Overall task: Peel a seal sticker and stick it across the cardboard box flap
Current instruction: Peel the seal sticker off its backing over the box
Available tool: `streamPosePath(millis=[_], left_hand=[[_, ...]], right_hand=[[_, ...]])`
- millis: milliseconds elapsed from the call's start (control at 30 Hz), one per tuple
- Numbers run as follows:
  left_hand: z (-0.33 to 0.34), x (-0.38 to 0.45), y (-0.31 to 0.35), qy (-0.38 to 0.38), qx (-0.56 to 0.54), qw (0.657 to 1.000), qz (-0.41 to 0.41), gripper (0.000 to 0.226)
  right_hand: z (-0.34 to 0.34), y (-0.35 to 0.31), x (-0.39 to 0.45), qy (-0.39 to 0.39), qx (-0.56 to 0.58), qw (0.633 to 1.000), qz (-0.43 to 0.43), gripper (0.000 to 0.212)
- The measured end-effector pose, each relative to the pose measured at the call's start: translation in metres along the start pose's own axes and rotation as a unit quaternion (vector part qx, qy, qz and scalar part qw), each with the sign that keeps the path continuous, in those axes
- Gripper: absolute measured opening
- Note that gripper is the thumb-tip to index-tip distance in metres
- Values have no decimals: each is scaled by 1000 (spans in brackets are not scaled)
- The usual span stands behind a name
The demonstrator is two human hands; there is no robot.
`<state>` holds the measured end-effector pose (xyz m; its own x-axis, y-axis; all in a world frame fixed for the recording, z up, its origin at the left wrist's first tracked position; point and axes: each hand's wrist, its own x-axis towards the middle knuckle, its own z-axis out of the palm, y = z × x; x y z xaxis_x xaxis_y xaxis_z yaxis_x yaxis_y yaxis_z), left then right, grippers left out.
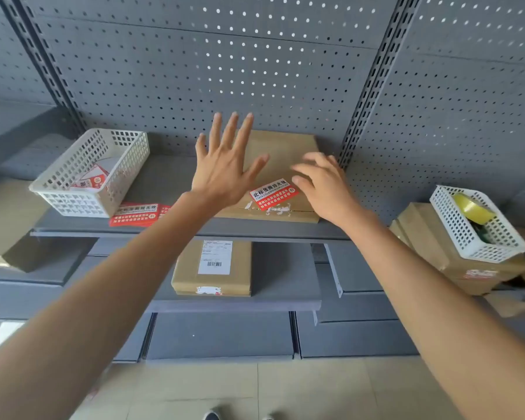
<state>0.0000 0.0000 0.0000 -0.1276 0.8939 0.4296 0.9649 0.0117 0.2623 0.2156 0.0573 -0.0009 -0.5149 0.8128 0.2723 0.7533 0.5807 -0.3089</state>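
A flat brown cardboard box (pixel 282 153) lies on the grey upper shelf. A red seal sticker (pixel 274 194) with white print sits on its near part, reaching the flap seam, with white torn label scraps beside it. My left hand (pixel 224 168) is spread wide with its fingers apart, over the box's left side, holding nothing. My right hand (pixel 323 183) hovers just right of the sticker, fingers loosely curled and apart, a little blurred. A sheet of more red stickers (pixel 135 215) lies on the shelf to the left of the box.
A white plastic basket (pixel 121 159) with red stickers stands at the left of the shelf (pixel 176 177). One shelf below lies another box (pixel 212 268) with a shipping label. At right, a white basket (pixel 455 225) with yellow tape rests on stacked boxes. Pegboard backs the shelves.
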Motion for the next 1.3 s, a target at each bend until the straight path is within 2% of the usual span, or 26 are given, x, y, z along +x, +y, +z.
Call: streamPosePath(millis=[200,433,567,667,967,1300], left_hand=[[18,-24,-2,1,10,1000,11,64],[33,-31,-6,-9,6,999,45,53],[42,-30,-4,14,-17,995,100,33],[46,-30,0,17,-13,992,125,33],[52,-34,4,38,26,991,126,38],[61,-36,3,78,24,990,117,34]], right_hand=[[6,-1,-4,-9,1,1000,-1,30],[7,-4,1,-14,-5,1000,4,30],[11,-4,4,-21,-4,1000,14,31],[12,-5,6,-23,-1,1000,18,31],[9,-6,14,-59,-11,998,1,32],[10,-9,22,-43,0,999,-2,22]])
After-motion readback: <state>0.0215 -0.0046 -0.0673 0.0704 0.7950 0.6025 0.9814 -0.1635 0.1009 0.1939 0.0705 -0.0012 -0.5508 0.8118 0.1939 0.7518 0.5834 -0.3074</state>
